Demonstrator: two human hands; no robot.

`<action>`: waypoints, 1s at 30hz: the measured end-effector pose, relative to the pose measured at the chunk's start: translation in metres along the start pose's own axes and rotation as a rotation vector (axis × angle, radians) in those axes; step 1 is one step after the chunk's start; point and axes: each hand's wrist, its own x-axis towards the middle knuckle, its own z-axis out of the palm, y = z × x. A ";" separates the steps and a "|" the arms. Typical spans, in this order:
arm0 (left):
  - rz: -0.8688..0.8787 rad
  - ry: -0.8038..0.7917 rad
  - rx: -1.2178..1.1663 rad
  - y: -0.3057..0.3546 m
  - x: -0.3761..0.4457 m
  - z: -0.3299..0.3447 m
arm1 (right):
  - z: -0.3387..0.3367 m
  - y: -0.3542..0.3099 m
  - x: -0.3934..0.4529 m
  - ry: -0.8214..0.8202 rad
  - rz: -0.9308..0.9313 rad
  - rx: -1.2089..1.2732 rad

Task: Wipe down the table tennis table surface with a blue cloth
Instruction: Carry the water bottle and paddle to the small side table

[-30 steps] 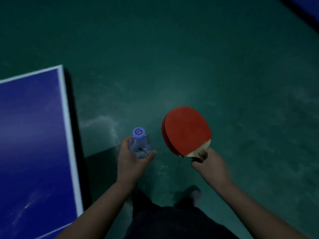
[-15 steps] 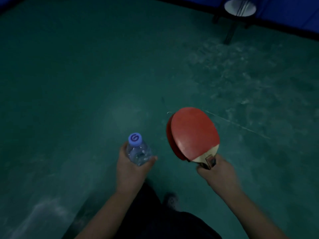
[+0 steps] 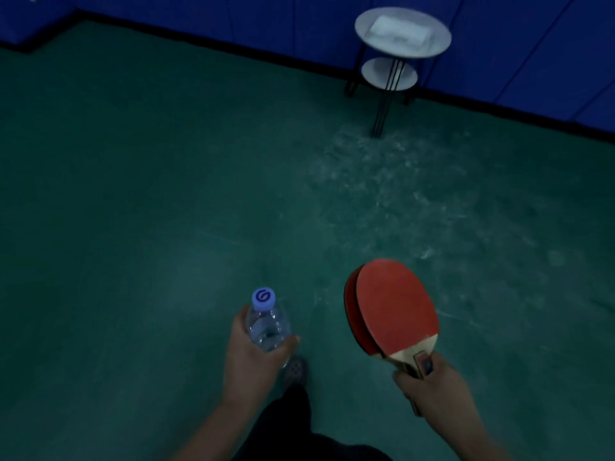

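Observation:
My left hand [image 3: 251, 364] grips a clear plastic water bottle [image 3: 268, 322] with a pale blue cap, held upright at the lower middle. My right hand [image 3: 432, 389] grips the handles of two stacked red table tennis paddles [image 3: 396, 307], their faces pointing up and away from me. No table tennis table and no blue cloth appear in this view.
A small round two-tier side table [image 3: 402, 31] on thin black legs stands at the far right against a blue wall [image 3: 299, 18], with a pale folded thing on its top shelf. Worn green floor [image 3: 149, 178] stretches between me and it. My shoe [image 3: 294, 371] shows below the bottle.
The view has swung away from the blue table tennis table, which has left the frame. The side table and blue wall have come nearer. Both hands keep their hold.

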 end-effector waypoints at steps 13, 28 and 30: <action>0.072 -0.157 0.099 0.125 0.261 0.176 | -0.087 -0.124 0.230 0.081 0.069 0.075; 0.072 -0.064 0.074 0.282 0.522 0.402 | -0.257 -0.309 0.561 0.052 -0.051 -0.086; 0.075 -0.055 0.065 0.295 0.559 0.426 | -0.269 -0.335 0.605 0.038 -0.052 -0.088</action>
